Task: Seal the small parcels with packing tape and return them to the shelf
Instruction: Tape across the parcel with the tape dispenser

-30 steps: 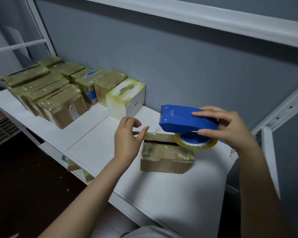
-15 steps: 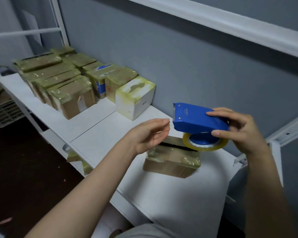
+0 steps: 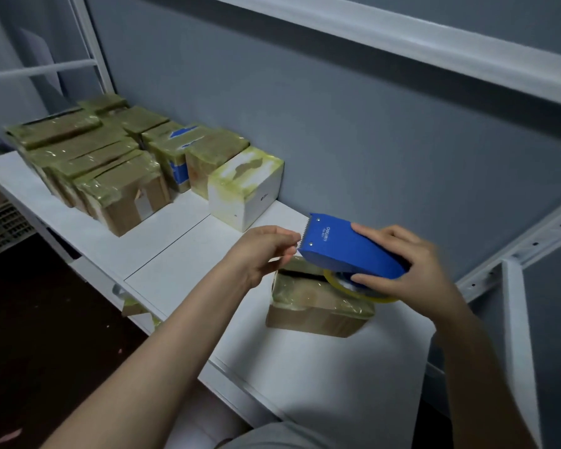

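Note:
A small brown cardboard parcel [image 3: 314, 303] with yellowish tape over its top lies on the white shelf board [image 3: 321, 377], a dark slit showing along its far edge. My right hand [image 3: 405, 270] holds a blue tape dispenser [image 3: 347, 247] with a yellowish tape roll just above the parcel's right end. My left hand [image 3: 266, 251] has its fingertips pinched together at the dispenser's toothed front edge; whether they grip the tape's end is unclear.
Several taped parcels [image 3: 88, 157] stand in rows at the shelf's left, ending with a white box [image 3: 243, 189] by the grey wall. A white frame post [image 3: 518, 335] rises at the right. A plastic crate [image 3: 0, 225] sits lower left.
My left hand has moved right and up from beside the parcel to the dispenser's toothed edge, fingers closing. The dispenser has tilted and lowered a little towards the parcel.

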